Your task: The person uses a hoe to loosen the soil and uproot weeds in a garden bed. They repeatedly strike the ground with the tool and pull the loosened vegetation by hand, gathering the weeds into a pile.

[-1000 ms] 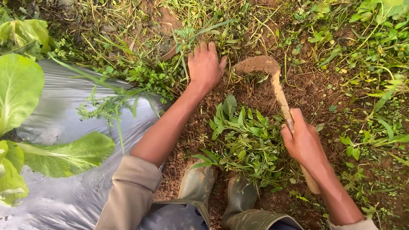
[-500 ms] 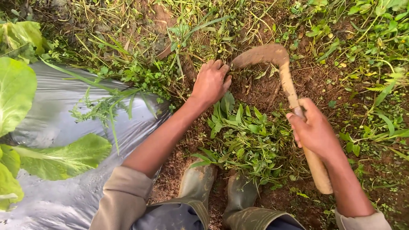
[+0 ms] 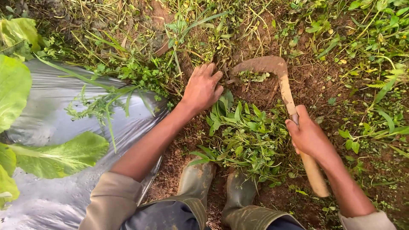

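My right hand (image 3: 309,136) grips the wooden handle of a sickle (image 3: 286,91). Its curved, soil-caked blade hooks left over the dirt, tip close to my left fingers. My left hand (image 3: 203,87) is closed on weeds at the ground, just above a pile of cut green weeds (image 3: 247,136) that lies between both hands. My two muddy rubber boots (image 3: 196,181) stand just below that pile.
Grey plastic mulch sheet (image 3: 55,127) covers the ground at left, with broad green leaves (image 3: 59,155) lying on it. Grass and weeds (image 3: 366,51) grow thick along the top and right. Bare brown soil (image 3: 315,81) shows around the blade.
My left hand went from flat and open on the soil to closed on weeds. The sickle blade swung down and left toward that hand; my right hand moved slightly lower.
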